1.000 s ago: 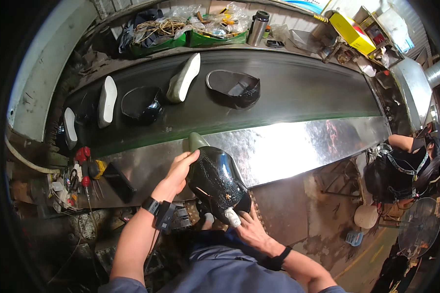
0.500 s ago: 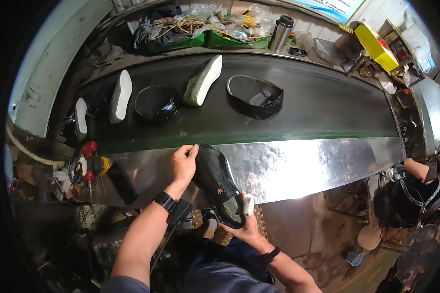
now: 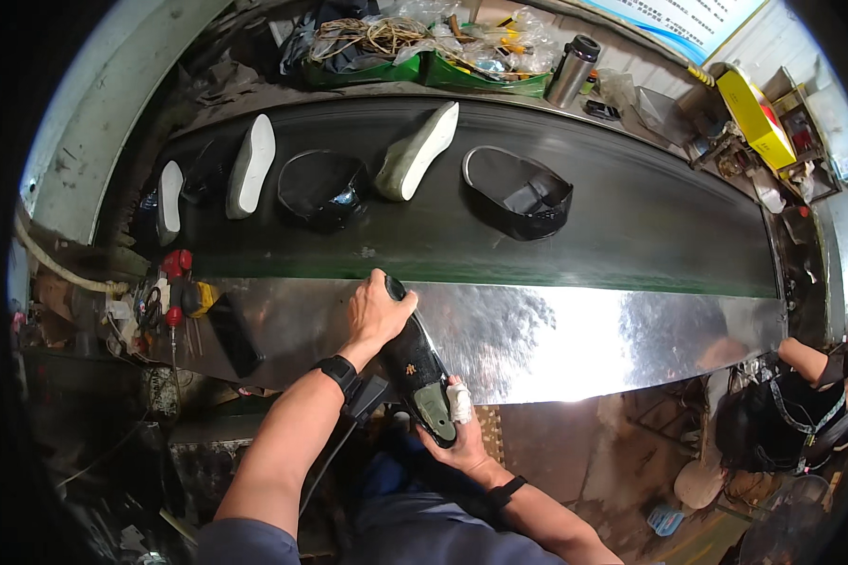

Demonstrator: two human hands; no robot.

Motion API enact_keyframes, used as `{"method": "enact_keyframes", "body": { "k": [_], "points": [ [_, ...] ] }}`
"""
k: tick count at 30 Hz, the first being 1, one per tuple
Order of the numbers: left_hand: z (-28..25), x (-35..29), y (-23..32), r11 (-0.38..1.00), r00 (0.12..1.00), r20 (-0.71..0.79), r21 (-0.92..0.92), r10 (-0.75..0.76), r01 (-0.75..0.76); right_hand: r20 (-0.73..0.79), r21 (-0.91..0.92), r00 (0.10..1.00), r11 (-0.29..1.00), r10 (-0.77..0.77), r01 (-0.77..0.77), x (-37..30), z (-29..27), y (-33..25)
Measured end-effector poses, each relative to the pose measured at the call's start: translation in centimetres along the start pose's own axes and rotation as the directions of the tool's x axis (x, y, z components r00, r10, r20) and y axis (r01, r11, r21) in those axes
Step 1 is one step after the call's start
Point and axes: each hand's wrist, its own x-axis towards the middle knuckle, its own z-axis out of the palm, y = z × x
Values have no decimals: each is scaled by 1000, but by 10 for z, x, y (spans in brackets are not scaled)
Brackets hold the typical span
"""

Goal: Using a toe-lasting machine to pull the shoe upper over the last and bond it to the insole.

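Over the near metal edge of the bench I hold a black shoe [image 3: 409, 356] with a small gold emblem, pulled over a green shoe last [image 3: 433, 411]. My left hand [image 3: 377, 313] is closed around the shoe's far end, its thumb reaching over the top. At the near end, my right hand [image 3: 462, 439] cups the heel side, with a white wrapping around one finger; some of its fingers are hidden beneath. Seen from above, the shoe looks narrow and tilted onto its side.
Beyond the metal strip [image 3: 499, 330], a dark belt [image 3: 650, 226] carries black curved bands [image 3: 518, 221] and pale-soled lasts [image 3: 431, 155]. A dark phone-like slab [image 3: 236, 334] and red-handled tools [image 3: 175, 273] lie left. Another person [image 3: 782, 410] is at far right.
The shoe has rolled, showing a narrower side. My left hand has shifted from pinching the far edge to wrapping over that end. The right hand keeps hold of the near end.
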Motion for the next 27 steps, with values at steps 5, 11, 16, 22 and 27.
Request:
{"method": "enact_keyframes", "body": {
  "k": [5,11,16,22,27],
  "points": [
    [-13,0,-13,975,992,-15,-184,-126,122,-18,115,999,993,39,-37,6,-3,-11],
    [-114,-39,-30,866,934,-135,-438,-331,244,266,400,964,912,-19,-92,48,-37,-79],
    [-213,-99,-49,868,870,-264,-399,-418,296,736,446,618,490,274,-749,115,-19,-147],
    [-289,-223,-108,842,752,-473,-503,-459,198,964,-75,66,500,258,-863,114,47,-238],
    [-334,-365,-176,745,549,-535,-605,-642,281,940,259,342,675,-10,-691,18,118,-322]
  ]
}}
